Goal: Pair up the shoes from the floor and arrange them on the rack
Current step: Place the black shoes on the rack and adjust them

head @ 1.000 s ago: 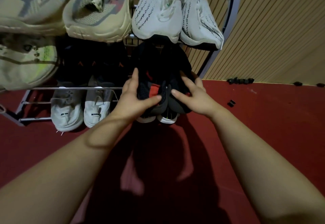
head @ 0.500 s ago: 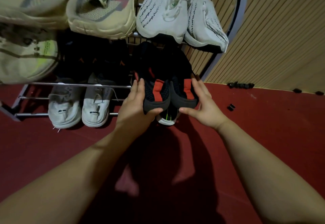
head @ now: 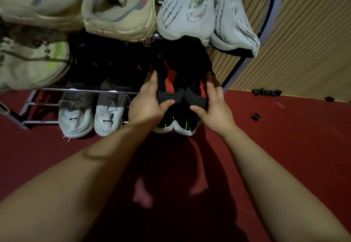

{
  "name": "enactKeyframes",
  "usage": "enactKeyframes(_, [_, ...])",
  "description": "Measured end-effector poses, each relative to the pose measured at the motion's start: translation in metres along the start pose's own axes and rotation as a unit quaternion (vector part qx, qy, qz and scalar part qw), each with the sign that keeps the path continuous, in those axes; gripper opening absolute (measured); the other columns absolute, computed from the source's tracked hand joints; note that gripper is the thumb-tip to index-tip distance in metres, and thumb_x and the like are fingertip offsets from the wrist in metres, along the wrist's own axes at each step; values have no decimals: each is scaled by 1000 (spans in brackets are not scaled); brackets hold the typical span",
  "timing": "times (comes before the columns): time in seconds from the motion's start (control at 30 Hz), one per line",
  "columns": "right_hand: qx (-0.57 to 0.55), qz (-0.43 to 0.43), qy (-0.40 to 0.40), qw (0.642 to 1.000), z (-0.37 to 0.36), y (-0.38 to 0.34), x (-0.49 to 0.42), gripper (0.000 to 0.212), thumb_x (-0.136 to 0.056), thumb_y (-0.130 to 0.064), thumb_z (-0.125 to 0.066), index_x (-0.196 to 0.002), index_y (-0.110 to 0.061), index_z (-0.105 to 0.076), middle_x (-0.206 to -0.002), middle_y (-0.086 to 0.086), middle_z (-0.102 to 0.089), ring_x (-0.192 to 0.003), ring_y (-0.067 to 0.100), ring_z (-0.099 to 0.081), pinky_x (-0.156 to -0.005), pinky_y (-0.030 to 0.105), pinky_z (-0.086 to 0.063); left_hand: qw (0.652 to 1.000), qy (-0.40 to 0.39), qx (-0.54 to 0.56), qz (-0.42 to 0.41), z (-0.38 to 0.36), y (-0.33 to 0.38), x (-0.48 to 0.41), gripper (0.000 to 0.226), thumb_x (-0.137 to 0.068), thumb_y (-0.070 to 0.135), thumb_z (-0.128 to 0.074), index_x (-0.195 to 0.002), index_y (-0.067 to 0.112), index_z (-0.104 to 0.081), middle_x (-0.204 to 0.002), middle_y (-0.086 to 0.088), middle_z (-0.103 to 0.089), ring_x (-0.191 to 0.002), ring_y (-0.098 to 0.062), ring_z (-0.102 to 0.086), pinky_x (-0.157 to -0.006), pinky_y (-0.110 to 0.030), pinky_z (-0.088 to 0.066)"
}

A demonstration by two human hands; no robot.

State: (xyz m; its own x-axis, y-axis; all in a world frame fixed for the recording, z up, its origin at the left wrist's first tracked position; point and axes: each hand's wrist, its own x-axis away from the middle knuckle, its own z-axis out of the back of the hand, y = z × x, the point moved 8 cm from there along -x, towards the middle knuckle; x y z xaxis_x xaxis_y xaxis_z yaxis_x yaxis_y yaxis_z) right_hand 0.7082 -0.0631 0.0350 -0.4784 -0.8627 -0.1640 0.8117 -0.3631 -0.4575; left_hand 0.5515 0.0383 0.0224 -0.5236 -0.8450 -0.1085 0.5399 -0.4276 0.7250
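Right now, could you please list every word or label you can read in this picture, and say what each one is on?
"DESIGN": heel of the right white shoe on the bottom shelf.
"ED": heel of the left white shoe beside it; the rest is unreadable.
Green print on the beige shoe: too blurred to read.
Black marks on the white knit shoes: too small to read.

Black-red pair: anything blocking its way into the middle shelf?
Nothing visible. The left hand and right hand hold the black-red pair, toes already in the gap between the dark pair and the rack frame.
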Motion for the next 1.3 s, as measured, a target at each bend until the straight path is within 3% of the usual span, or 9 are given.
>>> enactKeyframes(0.13, [-68,-42,0,997,-1,-2,3,88,-82,-24,-73,-150,-21,-18,-155,4,-7,-140,23,-25,-102,25,-31,999,-3,30,11,-1,-4,-2,91,-84,37,-67,-152,23,-9,-152,-6,-30,-135,-23,-37,-102,-30,-33])
enactKeyframes(0.23, [-15,-69,10,997,1,-6,6,82,-83,-29,-71,-148,-18,-21,-155,10,-5,-144,29,-14,-112,36,-25,998,-35,45,5,-1,-6,0,90,-85,33,-67,-152,26,-6,-154,-4,-26,-137,-21,-34,-106,-27,-30])
enactKeyframes(0.33, [47,-84,0,995,1,-18,8,91,-84,-34,-66,-152,-26,-6,-155,15,-2,-145,32,0,-116,44,-9,997,-58,47,-27,13,-10,7,87,-86,31,-66,-152,27,-10,-154,-3,-29,-139,-17,-32,-108,-25,-27])
enactKeyframes(0.57, [167,58,-7,984,-28,-96,13,94,-84,-44,-61,-152,-27,2,-156,20,-8,-145,35,1,-115,49,5,981,-50,-139,-124,71,-40,53,91,-81,35,-70,-151,23,-14,-158,-5,-20,-145,-24,-19,-117,-32,-18])
enactKeyframes(0.67, [213,122,-2,969,-45,-133,4,97,-81,-49,-64,-153,-25,-4,-156,19,-9,-145,36,-5,-114,54,2,974,-3,-212,-79,108,-64,59,99,-77,40,-73,-151,23,-9,-158,-12,-13,-146,-32,-6,-118,-39,-9])
enactKeyframes(0.8, [338,179,-33,924,-69,-176,-22,97,-82,-61,-55,-152,-26,2,-159,17,1,-146,35,11,-112,55,14,977,16,-209,-25,141,-86,63,101,-79,42,-70,-152,21,-3,-160,-11,-2,-146,-32,6,-119,-44,-3])
enactKeyframes(0.97, [428,168,-117,880,-106,-183,-49,101,-80,-68,-52,-151,-29,7,-159,16,-5,-145,39,5,-110,62,11,981,-4,-193,-7,145,-96,70,103,-80,44,-69,-151,23,2,-160,-11,4,-146,-31,12,-118,-42,3])
enactKeyframes(1.13, [372,133,-139,908,-115,-177,-61,81,-89,-56,-51,-152,-33,-4,-155,13,-24,-142,40,-17,-114,56,0,984,3,-179,-20,147,-95,71,100,-81,43,-68,-151,23,2,-160,-12,3,-146,-33,12,-118,-43,3])
enactKeyframes(1.3, [236,146,-131,952,-98,-179,-70,69,-95,-43,-50,-151,-33,-13,-156,10,-24,-142,40,-18,-115,43,-20,987,1,-160,-22,145,-92,69,98,-83,44,-65,-151,25,3,-160,-10,3,-145,-32,13,-117,-41,5])
